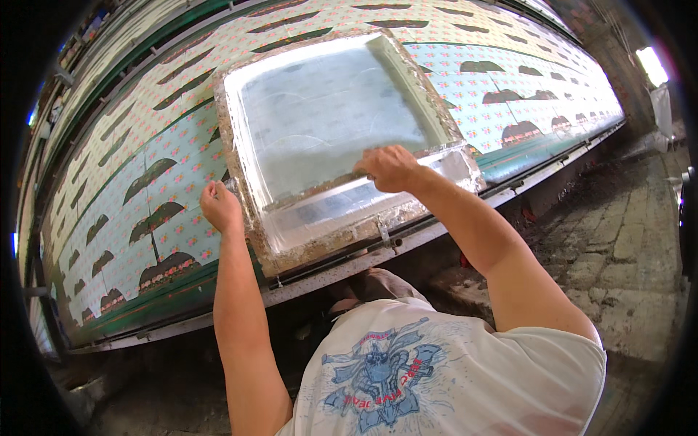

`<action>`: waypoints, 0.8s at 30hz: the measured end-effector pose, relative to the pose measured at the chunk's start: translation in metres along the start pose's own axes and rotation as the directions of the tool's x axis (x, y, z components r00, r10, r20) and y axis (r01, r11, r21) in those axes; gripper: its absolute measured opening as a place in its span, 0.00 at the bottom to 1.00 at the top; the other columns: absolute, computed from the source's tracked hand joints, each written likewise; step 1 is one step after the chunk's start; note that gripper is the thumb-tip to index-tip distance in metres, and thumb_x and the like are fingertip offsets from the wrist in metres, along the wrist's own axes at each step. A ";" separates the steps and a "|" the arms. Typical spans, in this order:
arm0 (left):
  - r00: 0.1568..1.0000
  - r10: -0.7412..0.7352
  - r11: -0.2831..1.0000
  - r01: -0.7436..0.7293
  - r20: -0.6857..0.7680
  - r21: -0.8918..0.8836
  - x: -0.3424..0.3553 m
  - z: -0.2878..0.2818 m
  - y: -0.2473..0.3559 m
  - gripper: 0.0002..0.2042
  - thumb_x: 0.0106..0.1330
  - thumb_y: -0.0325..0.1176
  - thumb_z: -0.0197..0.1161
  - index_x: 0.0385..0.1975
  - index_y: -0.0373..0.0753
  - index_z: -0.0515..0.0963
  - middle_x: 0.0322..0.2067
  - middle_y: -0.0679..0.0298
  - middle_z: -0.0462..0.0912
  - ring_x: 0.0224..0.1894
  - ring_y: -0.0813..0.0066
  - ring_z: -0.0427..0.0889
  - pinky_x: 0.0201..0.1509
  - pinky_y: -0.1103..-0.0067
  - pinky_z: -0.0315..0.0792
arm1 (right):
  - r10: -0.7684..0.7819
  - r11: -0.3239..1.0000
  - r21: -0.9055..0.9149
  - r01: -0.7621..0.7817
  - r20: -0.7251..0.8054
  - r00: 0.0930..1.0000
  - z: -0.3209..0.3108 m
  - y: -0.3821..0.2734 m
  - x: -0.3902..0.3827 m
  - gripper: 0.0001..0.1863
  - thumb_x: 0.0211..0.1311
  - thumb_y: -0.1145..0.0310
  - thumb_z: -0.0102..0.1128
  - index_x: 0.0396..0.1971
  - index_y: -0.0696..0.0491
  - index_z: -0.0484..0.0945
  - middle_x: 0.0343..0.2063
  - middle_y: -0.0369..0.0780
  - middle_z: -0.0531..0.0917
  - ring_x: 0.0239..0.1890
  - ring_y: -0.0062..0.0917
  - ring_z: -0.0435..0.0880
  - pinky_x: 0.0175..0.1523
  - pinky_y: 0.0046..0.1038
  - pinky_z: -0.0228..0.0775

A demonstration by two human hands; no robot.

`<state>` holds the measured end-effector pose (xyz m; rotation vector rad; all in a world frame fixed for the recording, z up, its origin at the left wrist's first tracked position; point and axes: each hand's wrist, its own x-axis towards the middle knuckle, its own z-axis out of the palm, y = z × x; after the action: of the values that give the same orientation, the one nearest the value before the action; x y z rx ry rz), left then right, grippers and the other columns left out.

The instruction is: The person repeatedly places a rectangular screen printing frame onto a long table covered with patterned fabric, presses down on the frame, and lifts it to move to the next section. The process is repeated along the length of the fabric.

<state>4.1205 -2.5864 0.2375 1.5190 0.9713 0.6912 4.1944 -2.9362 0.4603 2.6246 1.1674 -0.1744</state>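
Observation:
A wooden-framed printing screen (233, 138) lies tilted across patterned fabric, with greyish translucent mesh inside its frame. At the frame's left side, my left hand (221, 206) is closed, its curled fingers against the edge. My right hand (392, 168) is wrapped round a long, thin squeegee (320, 190), which stretches across the near part of the mesh. Its grip end is partly hidden under my fingers. Below the squeegee, a pale, shiny strip (327, 211) runs along the near end of the screen.
Pale blue floral fabric (185, 225) with dark umbrella-like shapes covers the long table on both sides of the screen. A metal rail (349, 263) with a small bracket (387, 236) follows the table's near edge. To the right is a worn paved floor (618, 254).

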 end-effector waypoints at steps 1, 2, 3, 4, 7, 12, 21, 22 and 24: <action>1.000 0.017 1.000 -0.017 -0.002 0.016 0.000 -0.001 0.001 0.21 0.78 0.43 0.61 0.57 0.29 0.85 0.56 0.46 0.85 0.58 0.49 0.86 0.62 0.59 0.79 | 0.008 1.000 0.028 -0.008 0.015 1.000 0.002 -0.008 -0.011 0.24 0.61 0.74 0.61 0.55 0.39 0.90 0.51 0.43 0.90 0.54 0.43 0.90 0.59 0.45 0.83; 0.999 0.034 0.999 -0.033 -0.006 0.032 0.000 -0.003 0.003 0.20 0.79 0.42 0.60 0.57 0.30 0.85 0.57 0.46 0.85 0.58 0.49 0.86 0.62 0.60 0.79 | 0.012 0.998 0.055 -0.014 0.030 0.999 0.003 -0.015 -0.021 0.23 0.61 0.74 0.61 0.54 0.39 0.90 0.51 0.43 0.90 0.54 0.43 0.90 0.59 0.45 0.83; 0.999 0.051 0.997 -0.051 -0.006 0.050 -0.002 -0.003 0.005 0.20 0.79 0.41 0.60 0.57 0.31 0.85 0.57 0.47 0.85 0.58 0.50 0.86 0.62 0.60 0.79 | -0.008 0.999 0.043 0.011 -0.058 0.998 0.008 -0.021 -0.035 0.23 0.62 0.74 0.60 0.54 0.39 0.90 0.50 0.42 0.89 0.54 0.43 0.90 0.59 0.45 0.82; 0.998 0.055 0.993 -0.056 0.015 0.101 -0.006 -0.003 0.007 0.19 0.79 0.40 0.60 0.57 0.32 0.85 0.57 0.48 0.84 0.58 0.50 0.86 0.62 0.60 0.79 | 0.034 0.997 0.071 -0.036 0.027 0.999 0.010 -0.023 -0.043 0.22 0.62 0.74 0.60 0.53 0.39 0.90 0.48 0.42 0.89 0.56 0.43 0.89 0.60 0.45 0.82; 0.995 0.099 0.971 -0.103 0.029 0.214 -0.008 -0.002 0.007 0.17 0.79 0.40 0.59 0.56 0.35 0.86 0.57 0.49 0.85 0.56 0.49 0.87 0.61 0.59 0.80 | -0.024 0.998 0.048 0.028 -0.082 0.996 0.021 -0.030 -0.064 0.18 0.65 0.68 0.65 0.54 0.41 0.89 0.48 0.42 0.88 0.55 0.43 0.89 0.60 0.45 0.81; 0.990 0.133 0.930 -0.140 0.042 0.339 -0.013 0.005 0.011 0.16 0.81 0.39 0.56 0.56 0.38 0.87 0.60 0.51 0.84 0.57 0.48 0.85 0.60 0.58 0.80 | -0.113 0.990 0.070 0.120 -0.099 0.989 0.032 -0.029 -0.089 0.23 0.64 0.53 0.74 0.56 0.46 0.88 0.53 0.43 0.86 0.59 0.42 0.85 0.65 0.45 0.77; 0.974 0.220 0.850 -0.165 -0.051 0.500 -0.016 -0.004 0.014 0.18 0.82 0.42 0.54 0.51 0.37 0.87 0.49 0.45 0.89 0.52 0.38 0.87 0.56 0.52 0.79 | -0.300 0.803 0.483 0.348 -0.178 0.937 0.020 0.026 -0.103 0.21 0.65 0.55 0.75 0.52 0.52 0.89 0.45 0.48 0.91 0.46 0.49 0.90 0.55 0.46 0.82; 0.985 0.163 0.827 -0.110 -0.049 0.551 -0.021 0.000 0.017 0.19 0.83 0.44 0.53 0.51 0.37 0.87 0.50 0.45 0.89 0.52 0.38 0.87 0.56 0.52 0.79 | -0.269 0.789 0.493 0.367 -0.260 0.927 0.014 0.044 -0.109 0.20 0.64 0.57 0.75 0.51 0.52 0.89 0.46 0.48 0.91 0.47 0.49 0.90 0.55 0.46 0.82; 0.997 0.049 0.766 0.003 -0.064 0.642 -0.026 0.005 0.026 0.22 0.84 0.47 0.50 0.51 0.37 0.88 0.52 0.45 0.89 0.54 0.37 0.86 0.58 0.51 0.79 | -0.201 0.761 0.504 0.409 -0.417 0.886 0.002 0.086 -0.121 0.17 0.63 0.62 0.76 0.50 0.52 0.90 0.46 0.47 0.91 0.47 0.47 0.90 0.55 0.46 0.82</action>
<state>4.1176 -2.6121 0.2644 2.1181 1.3392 0.4447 4.1770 -3.0778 0.5006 3.0358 1.9479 -0.1643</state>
